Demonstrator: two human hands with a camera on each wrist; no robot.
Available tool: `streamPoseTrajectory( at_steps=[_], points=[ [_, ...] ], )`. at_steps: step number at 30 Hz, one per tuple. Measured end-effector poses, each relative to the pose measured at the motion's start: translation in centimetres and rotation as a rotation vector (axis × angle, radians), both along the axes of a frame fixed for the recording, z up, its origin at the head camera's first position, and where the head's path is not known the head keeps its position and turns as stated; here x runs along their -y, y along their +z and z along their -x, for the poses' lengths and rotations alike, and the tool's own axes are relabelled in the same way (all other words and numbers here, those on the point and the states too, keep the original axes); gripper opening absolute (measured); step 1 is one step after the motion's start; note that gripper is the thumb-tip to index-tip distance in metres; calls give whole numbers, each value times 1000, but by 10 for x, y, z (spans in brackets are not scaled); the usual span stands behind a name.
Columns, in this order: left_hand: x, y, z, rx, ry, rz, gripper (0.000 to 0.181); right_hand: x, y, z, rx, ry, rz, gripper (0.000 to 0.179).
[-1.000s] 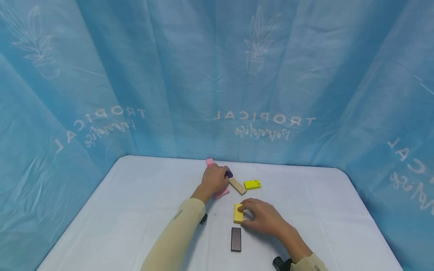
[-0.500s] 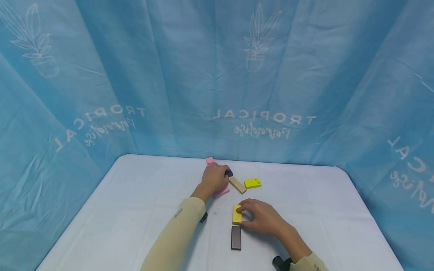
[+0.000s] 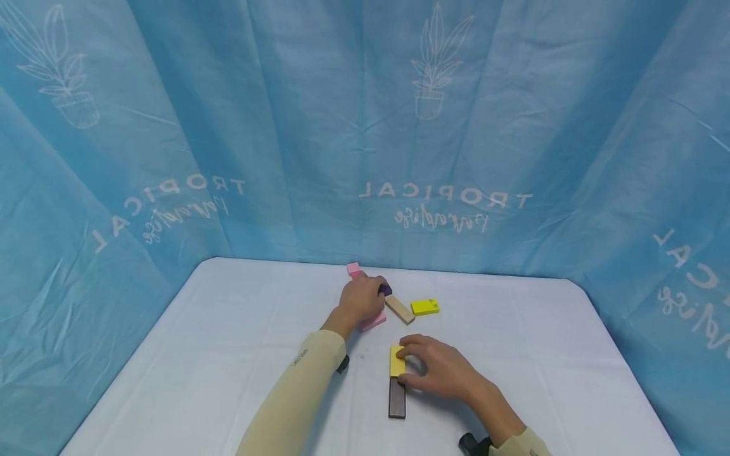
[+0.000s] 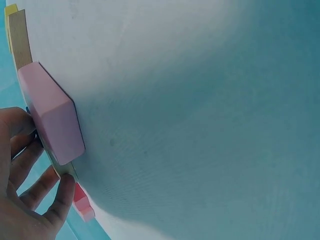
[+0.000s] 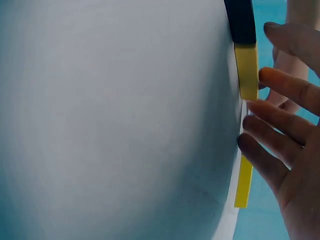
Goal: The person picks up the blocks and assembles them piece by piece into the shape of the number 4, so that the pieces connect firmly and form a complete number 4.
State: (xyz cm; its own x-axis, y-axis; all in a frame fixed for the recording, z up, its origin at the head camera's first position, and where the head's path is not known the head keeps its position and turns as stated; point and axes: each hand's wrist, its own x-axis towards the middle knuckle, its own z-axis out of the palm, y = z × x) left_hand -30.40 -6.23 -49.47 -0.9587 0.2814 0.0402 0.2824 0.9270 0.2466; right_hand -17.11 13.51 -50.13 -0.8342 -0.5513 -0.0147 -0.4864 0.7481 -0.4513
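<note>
In the head view my left hand [image 3: 363,297] reaches over a cluster of blocks. Its thumb and a curled finger hold a dark purple block [image 3: 385,289], mostly hidden. A pink block [image 4: 52,112] lies on the near side of that hand; a little fingertip meets a wooden block's end [image 4: 65,170]. My right hand [image 3: 439,367] arches over a yellow block [image 3: 397,361], spread fingertips touching it. In the right wrist view these fingers extend fairly straight, the thumb apart. A dark brown block [image 3: 397,399] lies end to end with the yellow one.
Past the purple block a plain wooden block [image 3: 400,310] lies slanted, with a brighter yellow block [image 3: 424,307] at its right. Small pink pieces [image 3: 353,269] are at the back edge of the white-covered table [image 3: 513,354]. Blue curtains [image 3: 445,158] surround it.
The yellow block has slid toward me and slightly left under my right hand, closing the gap to the dark brown block. My left hand stays in place.
</note>
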Motion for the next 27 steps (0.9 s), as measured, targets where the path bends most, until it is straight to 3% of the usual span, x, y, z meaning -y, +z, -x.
streamPoseTrajectory(
  at_steps=[9, 13, 27],
  points=[
    [1, -2, 1, -8, -7, 13, 33, 4, 6, -16, -95, 87, 1, 40],
    [1, -1, 2, -23, -10, 18, 33, 5, 5, -21, -129, 88, -26, 45],
    [1, 0, 3, 26, -3, 15, 35, 6, 4, -28, -108, 92, -85, 48]
  ],
)
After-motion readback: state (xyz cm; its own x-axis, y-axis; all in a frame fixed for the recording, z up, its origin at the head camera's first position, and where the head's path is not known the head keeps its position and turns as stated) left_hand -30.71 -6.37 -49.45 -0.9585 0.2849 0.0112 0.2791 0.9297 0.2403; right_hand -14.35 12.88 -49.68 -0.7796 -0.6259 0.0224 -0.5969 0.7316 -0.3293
